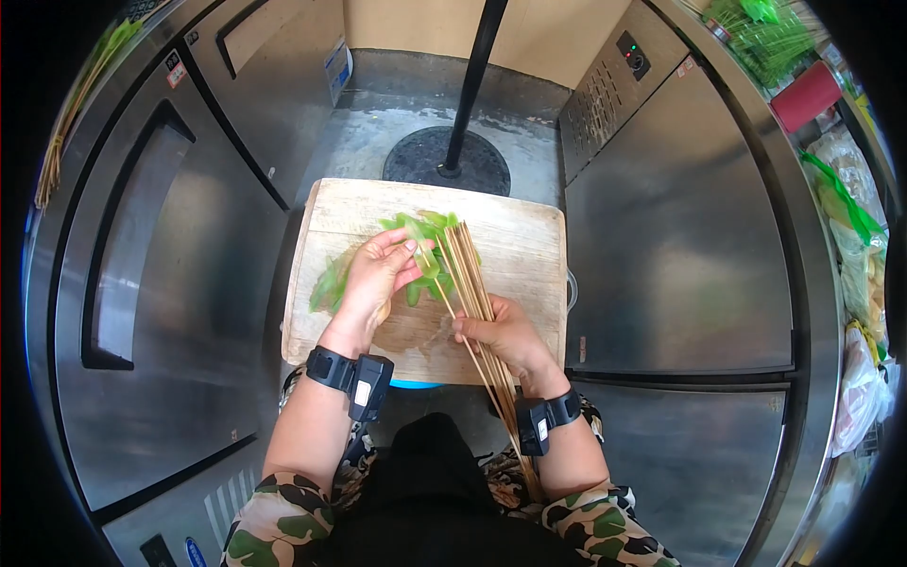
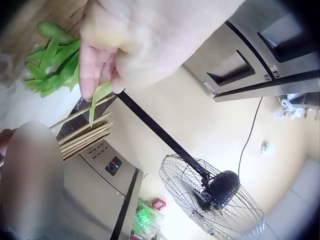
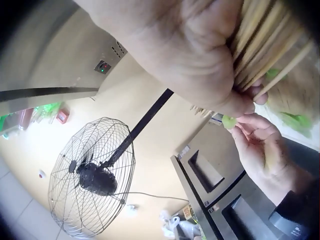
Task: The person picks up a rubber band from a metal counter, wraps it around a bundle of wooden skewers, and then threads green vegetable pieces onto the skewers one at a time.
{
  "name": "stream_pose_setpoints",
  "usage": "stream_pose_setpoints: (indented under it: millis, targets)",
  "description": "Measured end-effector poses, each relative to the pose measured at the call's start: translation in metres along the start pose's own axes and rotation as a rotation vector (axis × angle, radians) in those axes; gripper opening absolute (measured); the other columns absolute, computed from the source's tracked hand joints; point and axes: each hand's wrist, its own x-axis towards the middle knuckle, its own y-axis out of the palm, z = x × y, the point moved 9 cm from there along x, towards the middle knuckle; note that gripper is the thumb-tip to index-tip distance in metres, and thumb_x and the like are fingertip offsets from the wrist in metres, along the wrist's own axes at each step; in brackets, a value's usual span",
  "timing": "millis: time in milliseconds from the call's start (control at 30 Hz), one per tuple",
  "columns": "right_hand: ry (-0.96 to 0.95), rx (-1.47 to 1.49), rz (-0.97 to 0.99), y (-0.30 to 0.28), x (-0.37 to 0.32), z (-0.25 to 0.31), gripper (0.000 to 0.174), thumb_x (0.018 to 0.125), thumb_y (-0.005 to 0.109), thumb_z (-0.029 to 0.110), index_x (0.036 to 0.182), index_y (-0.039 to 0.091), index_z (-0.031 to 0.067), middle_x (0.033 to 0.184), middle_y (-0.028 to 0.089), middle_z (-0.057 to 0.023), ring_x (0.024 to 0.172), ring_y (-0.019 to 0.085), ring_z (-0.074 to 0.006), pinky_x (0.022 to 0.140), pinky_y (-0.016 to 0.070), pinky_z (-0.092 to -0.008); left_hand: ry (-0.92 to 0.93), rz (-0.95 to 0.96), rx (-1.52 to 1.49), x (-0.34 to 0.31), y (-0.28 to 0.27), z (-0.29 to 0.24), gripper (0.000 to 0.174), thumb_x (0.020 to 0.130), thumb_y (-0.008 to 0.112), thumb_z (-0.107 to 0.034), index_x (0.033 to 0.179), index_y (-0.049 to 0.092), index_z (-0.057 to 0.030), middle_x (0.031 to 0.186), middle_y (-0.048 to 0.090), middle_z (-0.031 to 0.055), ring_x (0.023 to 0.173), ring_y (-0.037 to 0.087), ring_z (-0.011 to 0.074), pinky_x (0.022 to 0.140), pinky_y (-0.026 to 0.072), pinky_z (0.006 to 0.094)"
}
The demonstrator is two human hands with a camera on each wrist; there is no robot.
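In the head view the left hand point(image 1: 376, 274) pinches a pale green slice point(image 1: 427, 259) between thumb and fingers, above the board. The right hand point(image 1: 505, 335) grips a bundle of thin wooden sticks point(image 1: 470, 274); one stick stands apart from the bundle, its tip close to the slice. Whether tip and slice touch, I cannot tell. More green slices point(image 1: 331, 283) lie on the wooden board point(image 1: 520, 236) around and beyond the left hand. The left wrist view shows the held slice point(image 2: 100, 95) hanging from the fingertips beside the sticks point(image 2: 87, 137).
Steel cabinets stand at left point(image 1: 189, 283) and right point(image 1: 680, 227). Behind the board a black pole rises from a round base point(image 1: 406, 161); the wrist views show a wire fan point(image 2: 220, 192) on it. Bags and greens point(image 1: 770, 42) line the right shelf.
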Motion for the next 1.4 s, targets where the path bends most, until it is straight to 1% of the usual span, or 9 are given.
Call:
stream_pose_setpoints:
  millis: [167, 267, 367, 567, 733, 833, 933, 1033, 1400]
  targets:
    - [-0.005, 0.014, 0.006, -0.001, 0.0, -0.002, 0.014, 0.079, 0.067, 0.007, 0.089, 0.058, 0.0046, 0.075, 0.061, -0.0014, 0.064, 0.059, -0.007, 0.053, 0.0436, -0.0176, 0.034, 0.005, 0.024, 0.0, 0.001, -0.003, 0.013, 0.089, 0.054, -0.01, 0.1, 0.056, -0.0035, 0.096, 0.065, 0.0113, 0.085, 0.062, 0.0126, 0.072, 0.0521, 0.0232]
    - [-0.01, 0.018, 0.005, 0.0, 0.0, 0.001, 0.014, 0.079, 0.067, 0.007, 0.09, 0.058, 0.0044, 0.075, 0.061, -0.0015, 0.064, 0.059, -0.0068, 0.053, 0.0433, -0.0174, 0.045, 0.022, 0.064, -0.002, 0.003, -0.004, 0.013, 0.088, 0.056, -0.012, 0.099, 0.058, -0.0057, 0.098, 0.065, 0.0096, 0.088, 0.062, 0.0117, 0.075, 0.0507, 0.0229]
    - [-0.011, 0.013, 0.001, -0.001, 0.0, -0.001, 0.014, 0.079, 0.067, 0.007, 0.09, 0.058, 0.004, 0.075, 0.061, -0.0016, 0.064, 0.058, -0.0066, 0.053, 0.043, -0.0173, 0.107, 0.012, 0.086, -0.003, 0.006, -0.007, 0.01, 0.087, 0.057, -0.01, 0.096, 0.059, -0.0058, 0.097, 0.065, 0.0084, 0.087, 0.061, 0.0098, 0.073, 0.0501, 0.0217]
    - [-0.008, 0.014, -0.004, -0.003, 0.002, -0.002, 0.014, 0.079, 0.066, 0.007, 0.088, 0.057, 0.0036, 0.073, 0.061, -0.0021, 0.062, 0.057, -0.0064, 0.052, 0.0424, -0.0174, 0.133, 0.031, 0.16, -0.005, 0.014, -0.007, 0.008, 0.087, 0.056, -0.006, 0.093, 0.052, -0.0087, 0.092, 0.065, 0.0074, 0.09, 0.062, 0.0128, 0.068, 0.0485, 0.02]
    - [-0.023, 0.02, 0.0, -0.004, 0.001, 0.0, 0.013, 0.079, 0.066, 0.007, 0.087, 0.057, 0.0045, 0.072, 0.061, -0.0019, 0.061, 0.057, -0.0063, 0.052, 0.042, -0.0174, 0.135, 0.078, 0.137, -0.006, 0.018, -0.008, 0.013, 0.086, 0.056, -0.002, 0.09, 0.046, -0.0097, 0.091, 0.065, 0.0088, 0.09, 0.062, 0.0128, 0.069, 0.0488, 0.0201]
    - [-0.017, 0.011, 0.006, -0.005, -0.001, 0.002, 0.014, 0.079, 0.066, 0.005, 0.09, 0.059, 0.0024, 0.078, 0.061, -0.001, 0.067, 0.057, -0.0069, 0.062, 0.0467, -0.0198, 0.106, 0.119, 0.06, -0.007, 0.022, -0.003, 0.016, 0.085, 0.056, 0.001, 0.09, 0.045, -0.0093, 0.093, 0.064, 0.0097, 0.092, 0.061, 0.0126, 0.07, 0.0489, 0.0206]
    - [-0.025, 0.007, -0.004, -0.005, -0.002, 0.004, 0.013, 0.079, 0.066, 0.005, 0.09, 0.058, 0.0025, 0.077, 0.06, -0.0006, 0.066, 0.057, -0.0066, 0.06, 0.046, -0.0196, 0.1, 0.162, 0.031, -0.007, 0.025, 0.001, 0.017, 0.084, 0.056, 0.002, 0.09, 0.045, -0.0093, 0.095, 0.064, 0.0102, 0.092, 0.06, 0.0125, 0.071, 0.0486, 0.0211]
    - [-0.035, 0.026, 0.005, -0.004, -0.002, 0.006, 0.011, 0.079, 0.065, 0.005, 0.087, 0.057, 0.0051, 0.072, 0.06, -0.0011, 0.061, 0.056, -0.0061, 0.051, 0.0412, -0.0173, 0.109, 0.183, 0.034, -0.007, 0.028, 0.002, 0.018, 0.084, 0.055, 0.003, 0.09, 0.045, -0.0095, 0.096, 0.064, 0.0103, 0.09, 0.06, 0.0117, 0.073, 0.0482, 0.0211]
    - [-0.027, 0.032, 0.016, -0.008, 0.002, 0.001, 0.012, 0.079, 0.065, 0.006, 0.089, 0.058, 0.0027, 0.073, 0.06, -0.0013, 0.063, 0.056, -0.0065, 0.057, 0.0452, -0.0191, 0.064, 0.114, -0.011, -0.008, 0.026, 0.008, 0.012, 0.086, 0.055, 0.0, 0.086, 0.047, -0.0092, 0.093, 0.064, 0.0119, 0.094, 0.061, 0.0158, 0.074, 0.0513, 0.0253]
